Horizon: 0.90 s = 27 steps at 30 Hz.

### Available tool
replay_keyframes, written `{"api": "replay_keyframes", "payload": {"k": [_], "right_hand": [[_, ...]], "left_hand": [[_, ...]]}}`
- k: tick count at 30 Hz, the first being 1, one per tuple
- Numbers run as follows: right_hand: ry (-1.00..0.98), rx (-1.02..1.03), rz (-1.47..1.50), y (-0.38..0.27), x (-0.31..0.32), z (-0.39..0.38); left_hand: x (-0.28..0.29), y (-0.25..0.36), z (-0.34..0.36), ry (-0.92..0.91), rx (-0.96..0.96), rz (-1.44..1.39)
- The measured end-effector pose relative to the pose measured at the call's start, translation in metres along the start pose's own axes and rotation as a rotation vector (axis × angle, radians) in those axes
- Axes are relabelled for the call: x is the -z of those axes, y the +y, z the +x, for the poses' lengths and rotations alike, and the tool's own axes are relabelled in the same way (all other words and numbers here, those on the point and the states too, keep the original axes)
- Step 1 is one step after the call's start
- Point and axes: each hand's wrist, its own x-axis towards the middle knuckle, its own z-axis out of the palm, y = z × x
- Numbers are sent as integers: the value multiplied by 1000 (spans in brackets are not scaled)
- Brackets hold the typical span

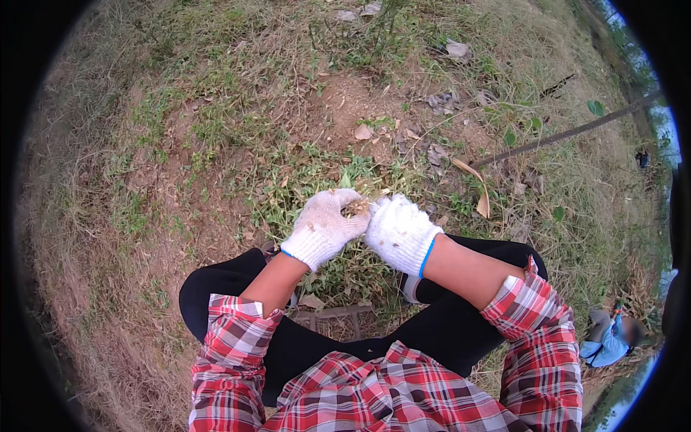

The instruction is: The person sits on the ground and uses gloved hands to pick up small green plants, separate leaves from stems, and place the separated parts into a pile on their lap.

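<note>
My left hand (324,225), in a white knit work glove with a blue cuff edge, curls its thumb and fingers around a small tuft of dry grass (357,208). Pressed close beside it is my right hand (400,234), in a matching glove. Its fingers are folded into a fist at the tuft's right end, and what lies inside them is hidden. Beneath and just beyond both hands are low green weeds (288,183) mixed with dry stalks. More weeds and cut stems (345,277) lie between my bent knees.
A thin tree stem (568,135) slants across the right side. Brown fallen leaves (457,50) and curled dry leaves (483,201) dot the ground. Bare soil (353,101) shows ahead. A person in light blue (608,345) is low at the far right, and another figure (642,158) stands farther off.
</note>
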Motion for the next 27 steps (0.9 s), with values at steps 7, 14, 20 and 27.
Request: {"api": "replay_keyframes", "payload": {"k": [7,14,20,27], "right_hand": [[258,50,161,0,-12,1],[180,20,153,4,-3,0],[134,45,122,4,-7,3],[288,65,181,8,-8,0]], "left_hand": [[28,-26,14,339,74,100],[35,-3,2,-95,61,31],[26,1,1,-152,28,57],[35,-9,4,130,103,191]]}}
